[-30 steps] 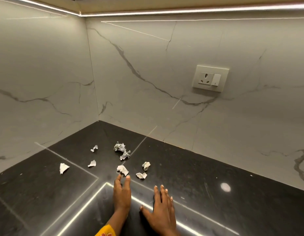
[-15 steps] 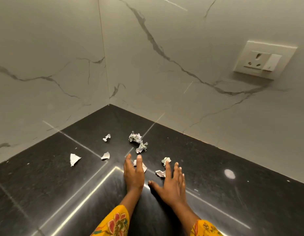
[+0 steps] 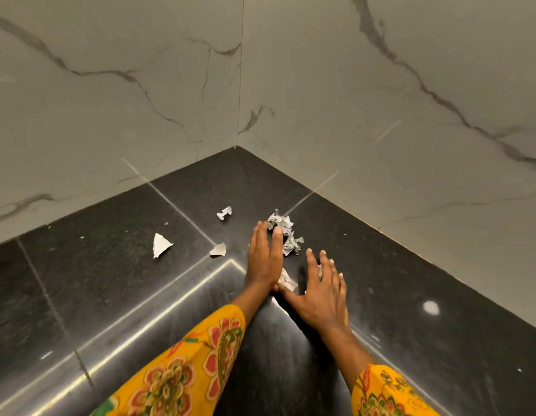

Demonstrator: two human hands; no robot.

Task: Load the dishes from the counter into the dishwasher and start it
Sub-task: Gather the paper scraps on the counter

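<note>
Both hands had slid forward: left hand flat, reaching the crumpled paper at twelve o'clock, right hand spread over scraps on the desk. No dishes or dishwasher showed; loading seemingly unstarted

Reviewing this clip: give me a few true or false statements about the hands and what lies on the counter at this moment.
1. Both hands lie flat, fingers straight. True: left hand, right hand.
2. Dishes stand on the black counter. False: only paper scraps show.
3. The crumpled paper wad lies by the left fingertips. True.
4. The triangular scrap is under the right hand. False: it lies apart, left of both hands.
</note>
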